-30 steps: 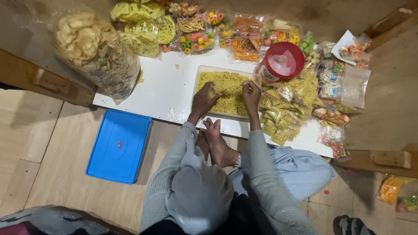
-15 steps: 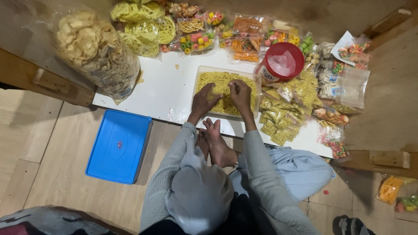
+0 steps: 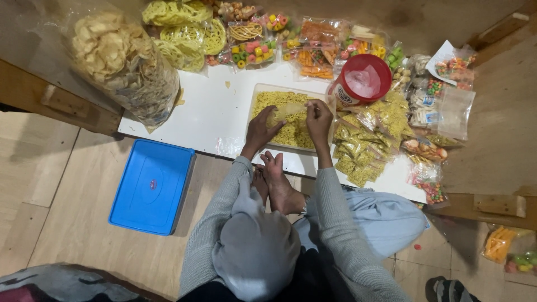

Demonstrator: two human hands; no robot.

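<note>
From my feed: left hand (image 3: 260, 130) curls round a small clear bag (image 3: 285, 109) over the noodle tray (image 3: 258, 93), right hand (image 3: 318, 118) pinches its mouth; I judge it light, limp, slippery, best held at the rim.

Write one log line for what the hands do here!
left hand: holds small bag | right hand: at bag mouth | below: tray of yellow snack | blue lid: aside
</note>
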